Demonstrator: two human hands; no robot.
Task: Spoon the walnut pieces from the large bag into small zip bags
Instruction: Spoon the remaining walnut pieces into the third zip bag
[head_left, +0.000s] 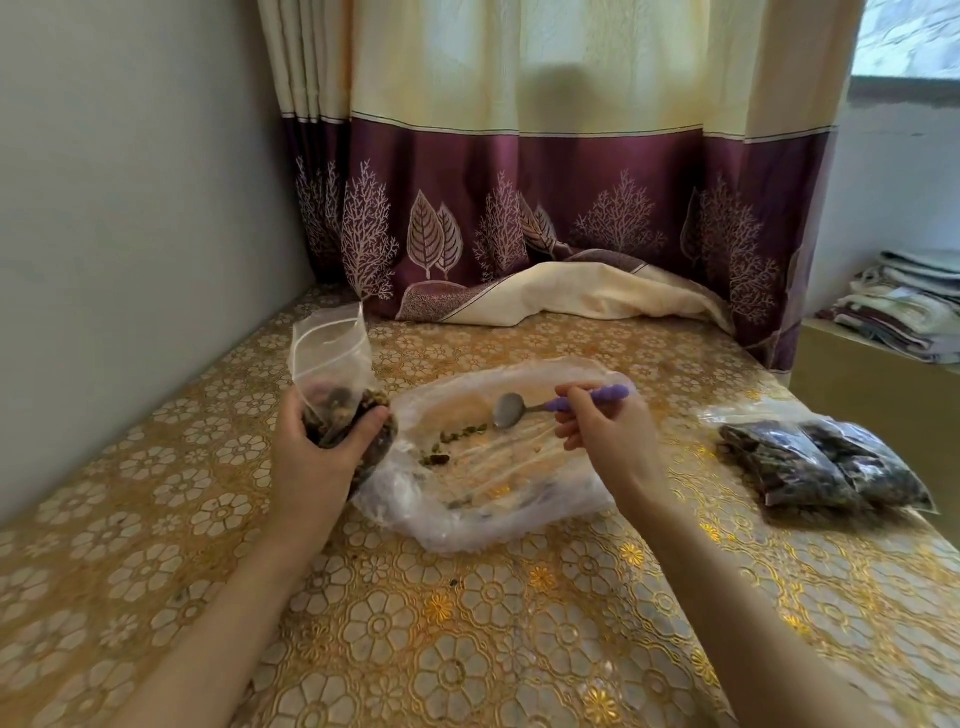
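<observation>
Here, in the head view, a gold-patterned table (467, 623) runs up to a purple and cream curtain (545, 197) at twelve o'clock, whose hem lies on the tabletop. At three o'clock two filled small bags (826, 467) lie side by side, well apart from the hands; folded cloths (909, 306) are stacked beyond them. The large bag (493, 499) lies flat and open at the centre, nearly empty, with a few walnut pieces (460, 434) scattered inside. At nine o'clock the left hand (317, 457) grips a small zip bag (332, 374), upright, mouth open, partly filled. The right hand (608, 431) pinches a purple-handled spoon (550, 405), its bowl just beside the pieces.
</observation>
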